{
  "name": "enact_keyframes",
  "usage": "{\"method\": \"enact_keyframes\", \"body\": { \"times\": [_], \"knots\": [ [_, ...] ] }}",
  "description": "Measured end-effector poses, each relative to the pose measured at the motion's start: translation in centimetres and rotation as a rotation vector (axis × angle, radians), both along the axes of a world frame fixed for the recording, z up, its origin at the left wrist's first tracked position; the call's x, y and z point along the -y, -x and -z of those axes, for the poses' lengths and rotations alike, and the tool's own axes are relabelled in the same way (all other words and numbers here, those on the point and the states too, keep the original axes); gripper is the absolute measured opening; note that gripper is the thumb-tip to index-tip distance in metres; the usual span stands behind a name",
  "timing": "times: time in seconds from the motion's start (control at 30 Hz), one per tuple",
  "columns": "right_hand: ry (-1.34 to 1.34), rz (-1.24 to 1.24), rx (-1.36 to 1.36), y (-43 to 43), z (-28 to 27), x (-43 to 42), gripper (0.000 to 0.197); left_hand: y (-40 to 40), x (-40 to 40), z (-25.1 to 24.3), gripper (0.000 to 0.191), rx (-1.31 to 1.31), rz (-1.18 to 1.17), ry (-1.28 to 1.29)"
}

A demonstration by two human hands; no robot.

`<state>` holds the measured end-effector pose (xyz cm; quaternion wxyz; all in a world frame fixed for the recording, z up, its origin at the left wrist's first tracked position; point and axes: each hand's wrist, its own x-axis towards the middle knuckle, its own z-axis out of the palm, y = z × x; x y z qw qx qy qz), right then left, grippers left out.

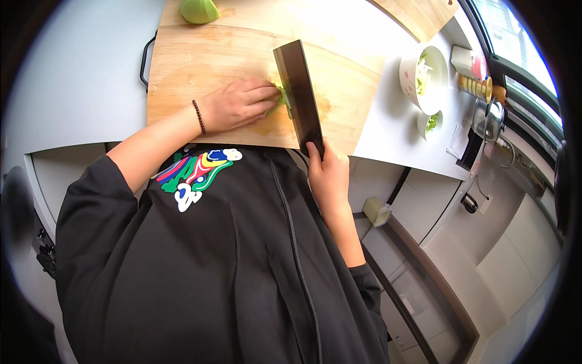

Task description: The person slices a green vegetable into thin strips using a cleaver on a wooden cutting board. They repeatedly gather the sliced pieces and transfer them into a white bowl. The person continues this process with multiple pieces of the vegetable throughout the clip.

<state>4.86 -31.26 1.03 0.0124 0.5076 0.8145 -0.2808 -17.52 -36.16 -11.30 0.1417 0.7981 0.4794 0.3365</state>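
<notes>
On a wooden cutting board [204, 63], my left hand [238, 103] presses down on a piece of green vegetable [275, 109], its fingertips bent close to the blade. My right hand [328, 170] grips the dark handle of a kitchen cleaver [298, 86], whose broad blade stands just right of the vegetable. A thin green slice [287, 107] lies against the blade's left side. The cutting edge is hidden from this angle. A larger cut piece of green vegetable [199, 11] rests at the board's far left.
Right of the board, a white bowl [409, 77] holds pale green shreds, and a smaller bowl [423, 125] holds chopped greens. Jars [475, 86], a metal kettle-like vessel [489, 119] and a second wooden board [420, 18] are near the window. A black handle [144, 61] juts from the board's left side.
</notes>
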Motion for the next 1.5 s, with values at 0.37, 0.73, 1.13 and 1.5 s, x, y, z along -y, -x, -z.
{"method": "enact_keyframes", "body": {
  "times": [0.37, 0.73, 1.13, 1.5],
  "knots": [
    [-0.074, 0.028, -0.056, 1.1, 3.4, -0.5, 0.013, -0.2, -0.5, 1.4, 0.036, 0.091, -0.004, -0.051],
    [-0.057, -0.034, 0.026, 0.6, 2.1, 0.4, 0.013, -0.1, -0.4, 0.9, 0.031, 0.092, 0.0, -0.084],
    [0.016, 0.146, -0.178, 0.5, 0.7, -0.2, 0.015, -0.1, -0.5, 0.8, 0.03, 0.088, -0.055, -0.113],
    [-0.087, 0.034, -0.015, 3.5, 3.7, -0.3, 0.015, -0.1, -0.8, 1.2, 0.027, 0.092, -0.063, -0.162]
  ]
}}
